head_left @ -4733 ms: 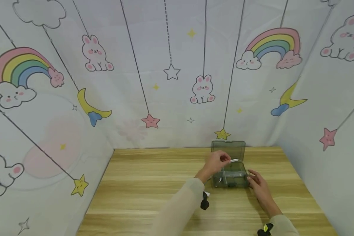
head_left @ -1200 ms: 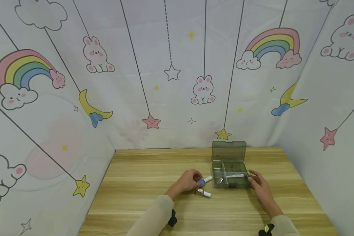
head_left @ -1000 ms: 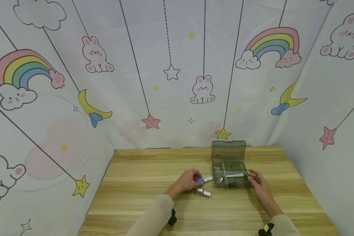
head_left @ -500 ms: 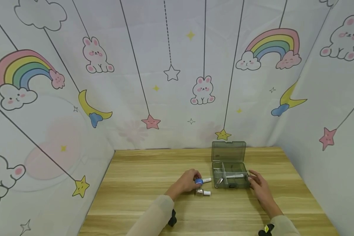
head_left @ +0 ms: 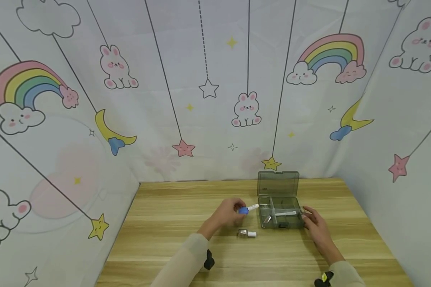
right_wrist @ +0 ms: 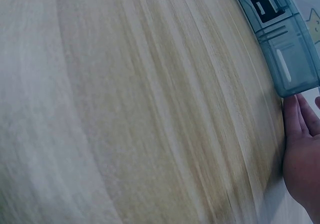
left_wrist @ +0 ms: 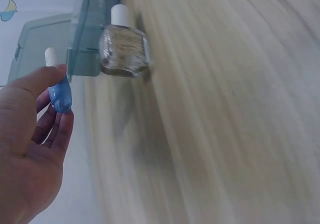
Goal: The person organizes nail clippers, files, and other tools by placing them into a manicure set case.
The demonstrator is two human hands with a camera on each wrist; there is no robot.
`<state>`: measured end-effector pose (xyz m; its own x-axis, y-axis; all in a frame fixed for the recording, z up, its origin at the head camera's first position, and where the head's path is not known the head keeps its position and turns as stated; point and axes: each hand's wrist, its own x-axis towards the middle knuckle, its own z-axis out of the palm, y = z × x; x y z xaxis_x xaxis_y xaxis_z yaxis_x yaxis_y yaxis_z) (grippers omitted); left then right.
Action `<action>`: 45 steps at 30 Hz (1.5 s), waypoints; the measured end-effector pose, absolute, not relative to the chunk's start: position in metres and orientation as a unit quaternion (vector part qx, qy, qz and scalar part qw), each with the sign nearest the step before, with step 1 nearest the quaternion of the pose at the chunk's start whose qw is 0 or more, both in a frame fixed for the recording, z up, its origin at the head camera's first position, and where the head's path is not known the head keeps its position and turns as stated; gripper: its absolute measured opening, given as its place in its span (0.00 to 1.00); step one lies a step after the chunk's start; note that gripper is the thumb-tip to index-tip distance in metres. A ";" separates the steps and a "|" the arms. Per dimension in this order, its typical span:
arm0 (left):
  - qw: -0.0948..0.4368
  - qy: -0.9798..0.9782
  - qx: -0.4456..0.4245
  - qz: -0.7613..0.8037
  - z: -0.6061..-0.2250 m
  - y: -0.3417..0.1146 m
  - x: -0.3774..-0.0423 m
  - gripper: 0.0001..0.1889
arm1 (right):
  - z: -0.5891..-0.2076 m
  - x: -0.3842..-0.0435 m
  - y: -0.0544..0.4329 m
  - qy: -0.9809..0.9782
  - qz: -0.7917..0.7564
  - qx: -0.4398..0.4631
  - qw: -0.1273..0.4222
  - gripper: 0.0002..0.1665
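Note:
My left hand (head_left: 228, 213) pinches a blue nail polish bottle (head_left: 243, 210) with a white cap, raised over the table left of the divided box. In the left wrist view, thumb and fingertips hold the blue bottle (left_wrist: 61, 94), its cap pointing away. Beneath it on the table lies a brownish nail polish bottle (head_left: 242, 233) with a white cap. The translucent grey-green box (head_left: 282, 225) stands with its lid raised. My right hand (head_left: 317, 231) rests against the box's right end; the right wrist view shows straight fingers touching that end wall.
A slim white item (head_left: 286, 213) lies in the box's front right compartment, and a small shiny item (head_left: 267, 219) in the front left one. The raised lid (head_left: 278, 183) stands close to the printed back curtain (head_left: 215, 159). Wood-grain table (head_left: 165, 223) extends left of the box.
The left hand has gone from above the box to the bottles at its left, taken hold of the blue bottle and lifted it slightly. The right hand has stayed at the box.

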<state>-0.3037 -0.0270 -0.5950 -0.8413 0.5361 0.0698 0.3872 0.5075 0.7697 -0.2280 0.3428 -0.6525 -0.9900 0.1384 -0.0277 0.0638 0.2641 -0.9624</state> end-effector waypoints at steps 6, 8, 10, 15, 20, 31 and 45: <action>0.077 0.859 0.298 0.409 -0.585 -0.005 -0.307 0.15 | -0.652 -0.227 0.343 -0.798 0.599 -0.066 0.021 0.32; 0.072 0.858 0.310 0.404 -0.582 0.003 -0.307 0.15 | -0.651 -0.226 0.342 -0.799 0.597 -0.065 0.021 0.32; 0.067 0.857 0.317 0.400 -0.581 0.013 -0.307 0.15 | -0.650 -0.226 0.342 -0.799 0.597 -0.065 0.022 0.32; 0.067 0.858 0.331 0.388 -0.575 0.034 -0.304 0.15 | -0.649 -0.225 0.340 -0.800 0.595 -0.066 0.028 0.32; 0.079 0.859 0.343 0.372 -0.572 0.055 -0.301 0.15 | -0.649 -0.225 0.339 -0.799 0.597 -0.065 0.037 0.32; 0.082 0.866 0.345 0.352 -0.578 0.085 -0.293 0.16 | -0.649 -0.225 0.340 -0.795 0.602 -0.063 0.040 0.31; 0.063 0.880 0.339 0.327 -0.587 0.113 -0.287 0.15 | -0.651 -0.226 0.340 -0.792 0.606 -0.055 0.055 0.30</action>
